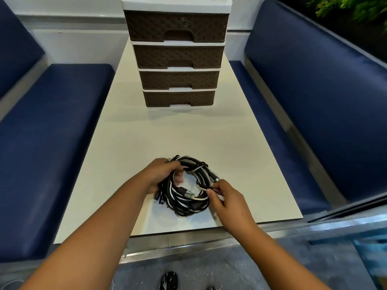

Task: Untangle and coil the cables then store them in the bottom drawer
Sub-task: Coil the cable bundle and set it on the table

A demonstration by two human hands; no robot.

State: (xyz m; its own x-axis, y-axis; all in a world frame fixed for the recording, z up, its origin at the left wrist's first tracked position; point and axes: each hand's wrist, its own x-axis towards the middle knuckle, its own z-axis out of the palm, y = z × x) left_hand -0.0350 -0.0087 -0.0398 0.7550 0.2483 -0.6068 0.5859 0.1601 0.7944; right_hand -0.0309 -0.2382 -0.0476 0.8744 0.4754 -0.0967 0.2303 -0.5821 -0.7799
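A tangled bundle of black and white cables (188, 197) lies in a rough ring near the front of the white table (188, 135). My left hand (165, 174) grips the bundle's left side, fingers curled through the loop. At the bundle's right side, my right hand (224, 195) pinches a black cable end with a plug. A metal-tipped plug (187, 194) shows inside the ring. The brown drawer unit (178, 59) stands at the table's far end, and its bottom drawer (179, 98) is closed, like the others.
Blue padded benches flank the table, one on the left (52, 143) and one on the right (314, 101). Bare table surface lies between the cables and the drawer unit. A metal ledge (188, 245) runs below the table's front edge.
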